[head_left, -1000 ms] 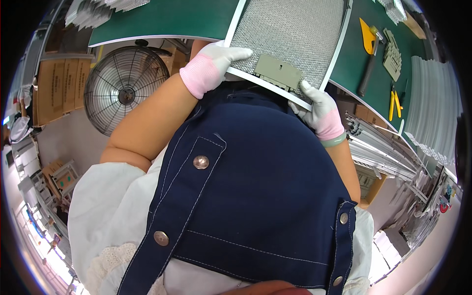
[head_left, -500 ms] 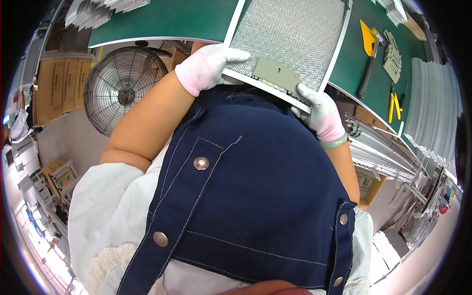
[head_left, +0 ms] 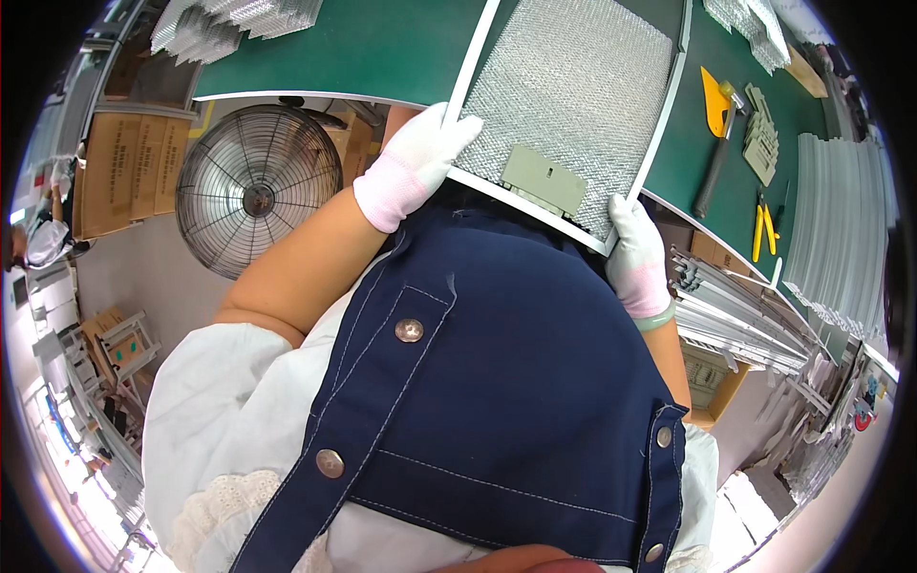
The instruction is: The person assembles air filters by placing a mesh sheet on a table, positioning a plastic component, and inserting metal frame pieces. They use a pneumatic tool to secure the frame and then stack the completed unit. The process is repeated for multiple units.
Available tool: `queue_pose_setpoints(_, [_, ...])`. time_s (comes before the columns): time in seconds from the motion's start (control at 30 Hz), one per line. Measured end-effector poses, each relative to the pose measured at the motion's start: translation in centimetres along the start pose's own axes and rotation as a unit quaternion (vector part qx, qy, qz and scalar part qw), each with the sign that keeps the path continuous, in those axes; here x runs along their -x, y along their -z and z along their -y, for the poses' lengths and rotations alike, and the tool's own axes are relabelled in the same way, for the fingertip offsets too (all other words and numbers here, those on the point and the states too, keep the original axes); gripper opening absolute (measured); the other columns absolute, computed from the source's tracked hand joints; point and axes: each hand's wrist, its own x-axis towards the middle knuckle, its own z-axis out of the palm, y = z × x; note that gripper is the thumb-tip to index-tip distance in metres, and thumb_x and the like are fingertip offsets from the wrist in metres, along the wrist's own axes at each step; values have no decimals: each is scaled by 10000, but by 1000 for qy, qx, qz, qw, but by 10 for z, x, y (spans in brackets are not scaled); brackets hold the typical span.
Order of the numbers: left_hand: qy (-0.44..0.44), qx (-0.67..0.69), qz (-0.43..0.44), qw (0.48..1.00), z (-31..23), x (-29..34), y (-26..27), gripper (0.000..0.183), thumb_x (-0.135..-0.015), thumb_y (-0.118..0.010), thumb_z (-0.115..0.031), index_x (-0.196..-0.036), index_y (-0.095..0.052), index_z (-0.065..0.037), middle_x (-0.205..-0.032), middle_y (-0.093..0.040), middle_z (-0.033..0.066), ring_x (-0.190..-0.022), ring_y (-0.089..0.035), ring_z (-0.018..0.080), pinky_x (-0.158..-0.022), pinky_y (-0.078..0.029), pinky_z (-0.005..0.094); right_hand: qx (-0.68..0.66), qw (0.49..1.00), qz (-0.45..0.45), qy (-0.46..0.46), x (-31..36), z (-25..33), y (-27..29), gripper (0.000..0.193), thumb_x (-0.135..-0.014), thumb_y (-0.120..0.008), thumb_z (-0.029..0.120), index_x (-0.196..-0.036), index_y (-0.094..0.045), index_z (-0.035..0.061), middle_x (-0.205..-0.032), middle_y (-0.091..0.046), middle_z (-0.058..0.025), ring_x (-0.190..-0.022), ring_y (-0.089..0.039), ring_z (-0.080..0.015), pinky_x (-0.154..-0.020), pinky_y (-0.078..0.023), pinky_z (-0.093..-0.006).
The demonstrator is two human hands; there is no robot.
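A white metal frame (head_left: pixel 533 202) holding a silver expanded-mesh panel (head_left: pixel 573 81) reaches from the green bench over its front edge toward my body. A grey-green plastic plate (head_left: pixel 543 180) sits at its near side, over the mesh. My left hand (head_left: pixel 415 158), in a white glove with a pink cuff, is closed round the left rail near the near corner, thumb over the inner side. My right hand (head_left: pixel 637 250), gloved alike, grips the near right corner with the thumb on top; its other fingers are partly hidden.
On the green bench (head_left: pixel 353 48) right of the frame lie a hammer (head_left: pixel 714 162), an orange scraper (head_left: pixel 713 100), grey-green plates (head_left: pixel 760 138) and yellow-handled pliers (head_left: pixel 764 229). White strips (head_left: pixel 841 220) are stacked beyond. Mesh pieces (head_left: pixel 205 33) lie far left; a floor fan (head_left: pixel 258 196) stands below.
My left hand has moved from the near left corner up onto the left rail. The right hand has shifted outward at the near right corner. The frame sits slightly further right and nearer.
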Motion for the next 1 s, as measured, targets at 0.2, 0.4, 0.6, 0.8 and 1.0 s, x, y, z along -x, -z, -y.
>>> queue_pose_setpoints(0.2, [-50, 48, 146, 987, 16, -10, 25, 330, -1013, -549, -271, -1195, -591, 0, -959, -614, 35, -897, -569, 115, -781, -493, 293, -107, 993, 36, -23, 2, 7, -3, 276, -1035, -502, 222, -1182, -562, -3, -1066, -614, -45, -945, -579, -116, -893, -467, -283])
queue_pose_setpoints(0.4, [165, 76, 123, 976, -9, 5, 23, 393, -1006, -536, -275, -1270, -553, 16, -1102, -638, 67, -994, -610, 132, -878, -509, 290, -90, 995, 30, -18, -3, -4, 2, 284, -1049, -421, 153, -1251, -518, -22, -1188, -646, -129, -1060, -647, -188, -969, -511, -341])
queue_pose_setpoints(0.6, [41, 31, 208, 977, 30, -6, 28, 282, -1014, -503, -235, -1143, -564, 8, -979, -580, 50, -906, -522, 111, -840, -460, 286, -108, 990, 82, -34, 0, 3, 0, 314, -1054, -416, 160, -1301, -483, -22, -1243, -620, -135, -1119, -627, -201, -1003, -493, -346])
queue_pose_setpoints(0.8, [-6, 24, 66, 998, 14, -1, 12, 338, -1012, -485, -215, -1239, -532, 31, -1048, -573, 21, -1009, -519, 114, -943, -420, 272, -147, 982, 106, -41, 2, 8, -4, 363, -1050, -427, 159, -1364, -444, -23, -1317, -588, -136, -1174, -607, -213, -1054, -460, -354])
queue_pose_setpoints(1.0, [76, 3, 78, 994, -5, -1, 8, 433, -1022, -511, -311, -1265, -527, 47, -1135, -592, 60, -1056, -537, 128, -969, -416, 280, -132, 984, 112, -38, 2, 8, -1, 389, -1044, -436, 149, -1391, -421, -26, -1324, -579, -137, -1184, -598, -208, -1054, -463, -358])
